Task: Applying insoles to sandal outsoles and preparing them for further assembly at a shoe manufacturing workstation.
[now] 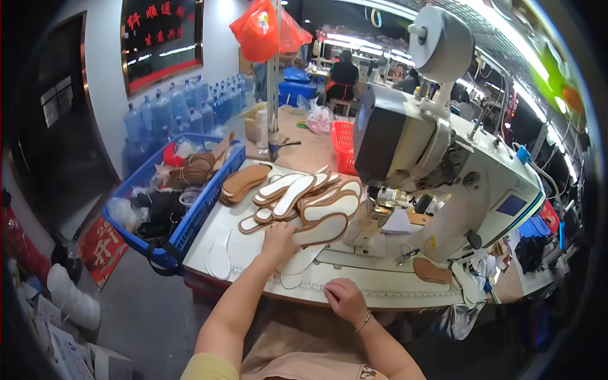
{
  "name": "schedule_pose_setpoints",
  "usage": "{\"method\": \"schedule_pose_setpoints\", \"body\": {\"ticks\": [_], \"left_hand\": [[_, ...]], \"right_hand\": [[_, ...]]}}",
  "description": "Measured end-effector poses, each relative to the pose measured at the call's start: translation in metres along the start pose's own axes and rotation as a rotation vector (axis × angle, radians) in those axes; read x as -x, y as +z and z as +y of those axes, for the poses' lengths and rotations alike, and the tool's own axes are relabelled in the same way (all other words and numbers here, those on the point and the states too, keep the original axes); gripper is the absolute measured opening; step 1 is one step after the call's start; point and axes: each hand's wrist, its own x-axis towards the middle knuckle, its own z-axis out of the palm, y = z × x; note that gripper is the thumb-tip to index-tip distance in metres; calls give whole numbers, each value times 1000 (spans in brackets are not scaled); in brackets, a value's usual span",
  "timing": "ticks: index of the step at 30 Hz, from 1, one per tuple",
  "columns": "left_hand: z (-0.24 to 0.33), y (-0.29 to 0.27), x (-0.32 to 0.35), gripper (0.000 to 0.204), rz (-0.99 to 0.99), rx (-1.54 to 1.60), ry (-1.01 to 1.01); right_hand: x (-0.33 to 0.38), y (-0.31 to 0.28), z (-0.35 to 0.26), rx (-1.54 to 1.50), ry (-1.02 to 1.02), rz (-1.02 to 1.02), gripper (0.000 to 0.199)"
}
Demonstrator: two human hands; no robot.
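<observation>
A loose pile of white insoles with brown edges (288, 195) lies on the sewing machine's white bed. My left hand (280, 243) is at the pile's near side, its fingers closed at the end of a brown-rimmed insole (324, 229); the fingertips are partly hidden. Under and beside that hand are plain white insole pieces (301, 261). At the table's front edge, next to the printed ruler strip, my right hand (346, 299) rests with curled fingers. Whether anything is inside them cannot be made out. The sewing machine's needle area (370, 221) stands just right of the pile.
Brown insoles (246, 182) are stacked at the pile's left. A blue basket (209, 183) of mixed materials adjoins the table. The machine head (405, 139) rises at the right, with a brown piece (432, 271) beyond. Behind are a red basket (342, 149) and a metal pole (273, 95).
</observation>
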Motion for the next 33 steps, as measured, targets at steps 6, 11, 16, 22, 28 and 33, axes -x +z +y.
{"method": "schedule_pose_setpoints", "body": {"ticks": [6, 11, 16, 22, 28, 33], "left_hand": [[-6, -26, -43, 36, 114, 780, -239], [-38, -19, -91, 70, 209, 363, -186], [-21, -12, -34, 55, 133, 120, 162], [-113, -49, -40, 36, 430, 79, -100], [-153, -42, -112, 49, 183, -373, -447], [-191, -58, -126, 37, 170, -300, -546]], "right_hand": [[9, -8, -6, 51, 37, -45, 9], [0, -2, -14, 6, 51, -68, 8], [-23, -7, 9, -178, 491, -103, 15], [-80, 42, 11, 30, 207, -122, 26], [-93, 77, 0, 421, 310, -264, 19], [-102, 83, 5, 100, 409, -144, 31]]}}
